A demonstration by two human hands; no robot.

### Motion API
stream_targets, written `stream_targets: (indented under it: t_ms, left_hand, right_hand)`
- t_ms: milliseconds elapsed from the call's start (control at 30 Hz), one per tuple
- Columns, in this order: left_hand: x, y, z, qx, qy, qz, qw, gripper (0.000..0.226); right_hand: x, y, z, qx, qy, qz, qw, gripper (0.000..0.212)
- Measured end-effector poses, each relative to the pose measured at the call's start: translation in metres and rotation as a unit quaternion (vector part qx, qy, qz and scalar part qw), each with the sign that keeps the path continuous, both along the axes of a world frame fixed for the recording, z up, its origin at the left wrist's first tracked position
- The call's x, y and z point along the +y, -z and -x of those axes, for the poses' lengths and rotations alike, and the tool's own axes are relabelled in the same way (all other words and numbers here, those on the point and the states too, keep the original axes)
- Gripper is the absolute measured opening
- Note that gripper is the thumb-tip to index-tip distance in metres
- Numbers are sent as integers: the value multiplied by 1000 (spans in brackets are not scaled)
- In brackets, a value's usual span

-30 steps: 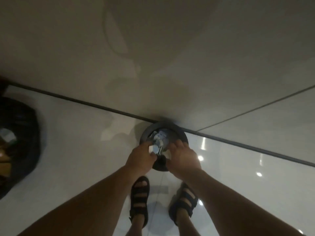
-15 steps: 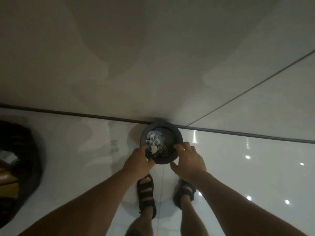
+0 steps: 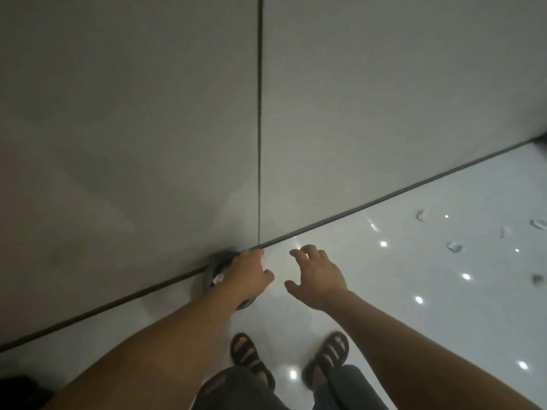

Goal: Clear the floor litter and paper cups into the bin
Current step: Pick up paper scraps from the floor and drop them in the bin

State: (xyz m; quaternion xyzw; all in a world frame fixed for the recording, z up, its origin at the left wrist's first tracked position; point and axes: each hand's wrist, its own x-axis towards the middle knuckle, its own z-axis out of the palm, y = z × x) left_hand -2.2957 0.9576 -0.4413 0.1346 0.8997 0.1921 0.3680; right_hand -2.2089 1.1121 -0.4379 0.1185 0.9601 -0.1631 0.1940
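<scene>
A small round dark bin (image 3: 210,272) stands on the floor against the wall, with crumpled white paper (image 3: 218,279) showing inside. My left hand (image 3: 247,275) lies over the bin's top and hides most of it; its fingers reach the far rim and the thumb sticks out to the right. My right hand (image 3: 318,276) hovers to the right of the bin with fingers spread and holds nothing. Several small pieces of litter lie on the glossy floor at the far right, among them a scrap (image 3: 421,215), a bluish piece (image 3: 454,247) and a dark bit (image 3: 537,279).
A grey panelled wall (image 3: 148,128) with a dark vertical seam fills the upper view and meets the white tiled floor (image 3: 414,321) along a dark skirting line. My two feet in black sandals (image 3: 248,359) stand just behind the bin.
The view has swung to the right, bringing floor litter into sight. My right hand has come off the bin and opened to its right. My left hand now covers the bin's top.
</scene>
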Motion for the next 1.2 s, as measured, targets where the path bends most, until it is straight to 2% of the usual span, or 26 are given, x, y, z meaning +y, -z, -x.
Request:
stream_targets:
  t_ms: [267,533,700,900,1200]
  left_hand:
    - [133,-51,-43,8,180,17,984,64]
    - [321,-99,-125,45,276,-24,960,67]
    - [402,-111,-174,44,319,-28,946,69]
    - [475,-111,-189,28,356,-21,934,70]
    - [628,-83,-157,-2,387,-23,922,70]
  right_hand:
    - [122,-56,-102,7,159,-8,987,73]
    - [265,-96,-227,27,286,-34,957,74]
    - [331,-109,-280,22,332,-45,942,74]
    - [399,-104,-297,3,365,-45,930,73]
    - [537,-84,-264,-38,384,-53,921,73]
